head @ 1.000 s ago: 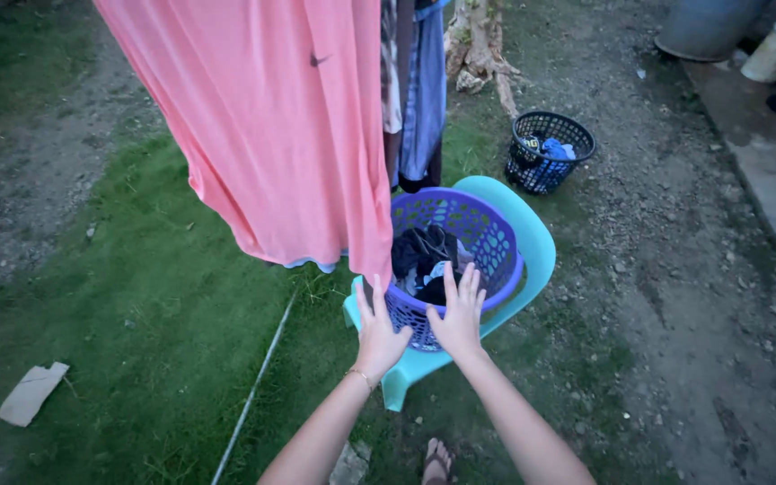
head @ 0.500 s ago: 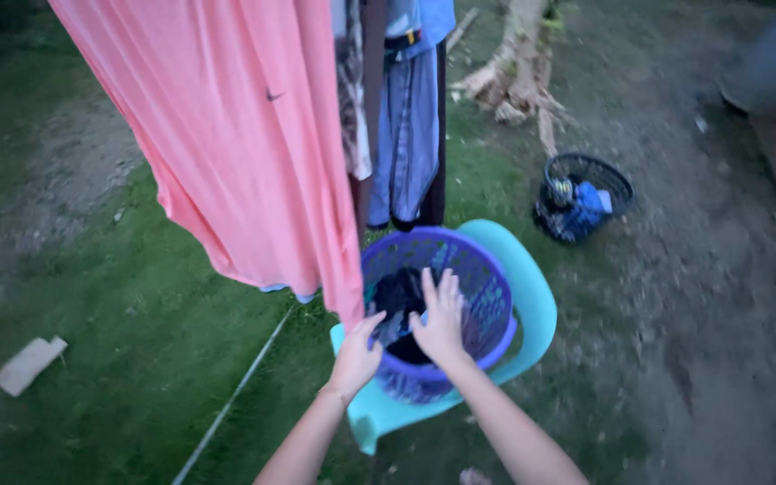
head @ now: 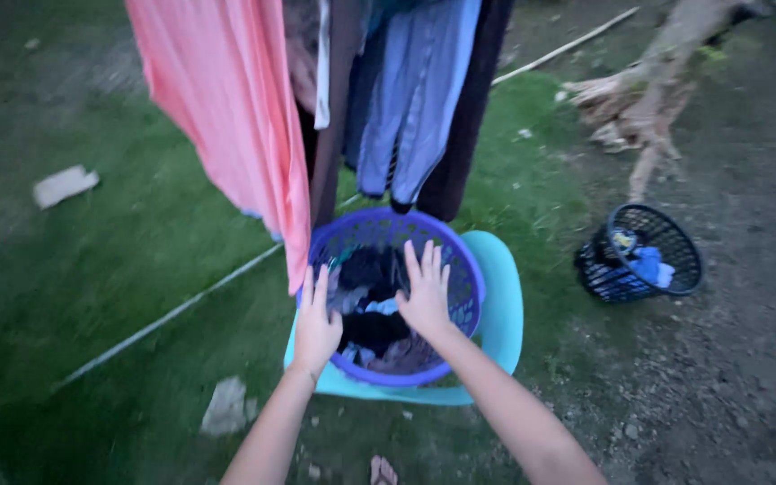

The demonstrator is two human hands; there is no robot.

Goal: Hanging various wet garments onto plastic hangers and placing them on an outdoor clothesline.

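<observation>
Purple laundry basket (head: 460, 269) sits on a turquoise plastic chair (head: 501, 310) on the grass, holding dark clothes (head: 372, 310). Left hand (head: 316, 325) rests at the basket's near-left rim, fingers spread flat, gripping nothing. Right hand (head: 425, 295) hovers over the clothes, fingers splayed open, gripping nothing. Just beyond the fingertips hang a pink shirt (head: 226, 99) and blue garments (head: 415, 99). Well apart, right of the right-hand fingers, stands a black basket (head: 671, 238).
</observation>
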